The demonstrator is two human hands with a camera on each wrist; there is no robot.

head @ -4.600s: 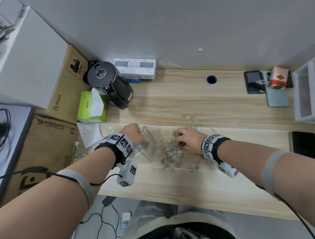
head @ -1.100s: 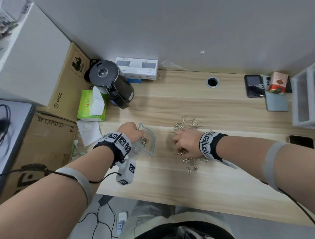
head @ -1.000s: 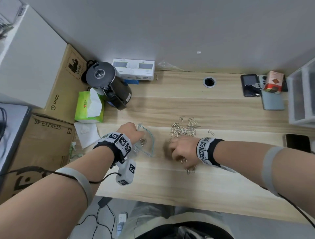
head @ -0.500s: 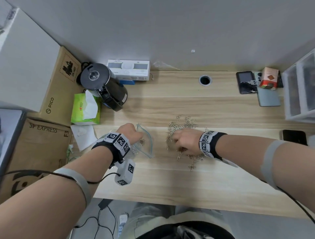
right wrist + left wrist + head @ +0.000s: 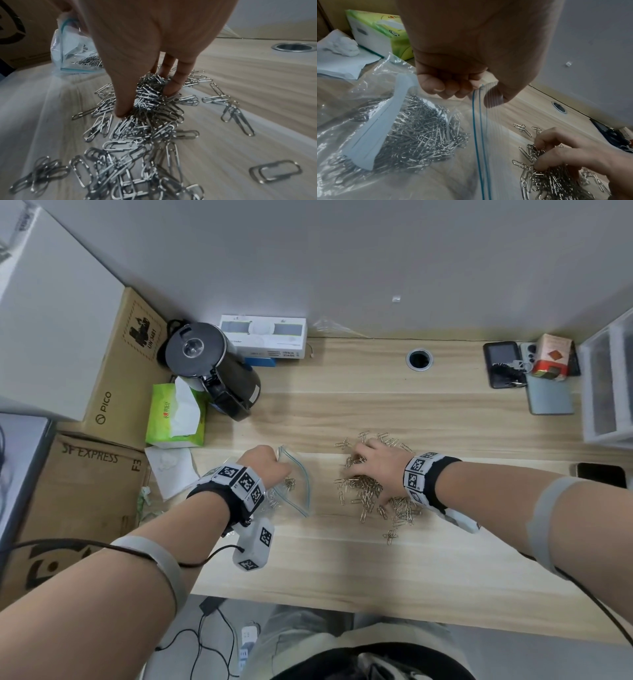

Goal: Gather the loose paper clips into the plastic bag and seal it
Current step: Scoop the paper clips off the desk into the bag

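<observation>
A clear zip bag point(image 5: 297, 484) with a blue seal strip lies on the wooden desk, its mouth standing open toward the right. My left hand point(image 5: 265, 465) pinches the bag's top edge point(image 5: 477, 92) and lifts it; many silver paper clips point(image 5: 423, 136) lie inside the bag. To the right, a loose pile of paper clips point(image 5: 370, 494) is spread on the desk. My right hand point(image 5: 376, 470) sits on that pile, thumb and fingers point(image 5: 123, 108) closed around a clump of clips point(image 5: 149, 93).
A black kettle point(image 5: 212, 368), a green tissue pack point(image 5: 174, 416) and cardboard boxes point(image 5: 85, 474) stand at the left. A cable hole point(image 5: 419, 359), phones point(image 5: 503, 364) and a small red box point(image 5: 552, 357) lie at the back right. A white drawer unit point(image 5: 609, 385) stands at the right edge.
My right hand has swept the scattered clips together and now closes on a clump in the pile. The left hand has kept holding the bag's mouth up.
</observation>
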